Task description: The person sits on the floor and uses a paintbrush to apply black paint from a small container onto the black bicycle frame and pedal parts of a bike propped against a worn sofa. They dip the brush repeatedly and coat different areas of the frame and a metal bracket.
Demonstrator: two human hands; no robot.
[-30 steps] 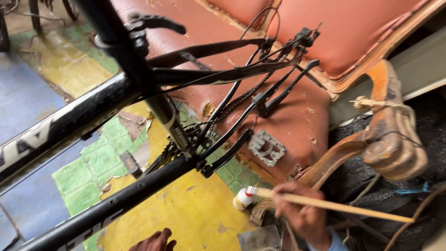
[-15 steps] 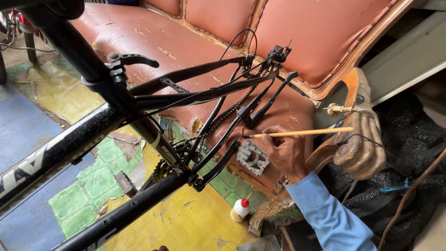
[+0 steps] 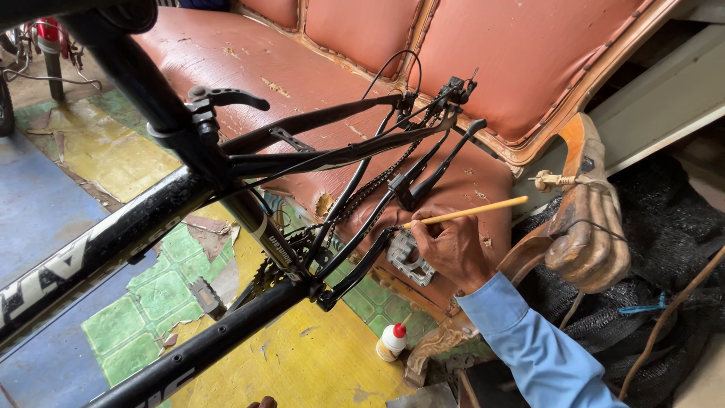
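Right hand [image 3: 451,249], in a blue sleeve [image 3: 540,351], is pinched shut on a thin wooden stick [image 3: 483,211], held like a brush. Stick slants up to the right; its near end sits at the chain [image 3: 377,181], just by the pedal [image 3: 408,257] and crank [image 3: 355,273]. Black bike frame [image 3: 136,227] stands upside-down, rear end resting over a worn red sofa [image 3: 317,83]. Small white bottle with red cap [image 3: 392,341] stands upright on the yellow floor [image 3: 302,363] below the hand, apart from it, not held. Left hand: only a sliver at the bottom edge [image 3: 263,403], too little to tell whether open or closed. Judgement on progress: the stick is at work on the lower chain run near the crank; the upper run toward the rear dropouts [image 3: 453,91] shows no clear sign of treatment either way, so how much chain remains cannot be read. Carved wooden sofa arm [image 3: 585,227] stands right of the hand.
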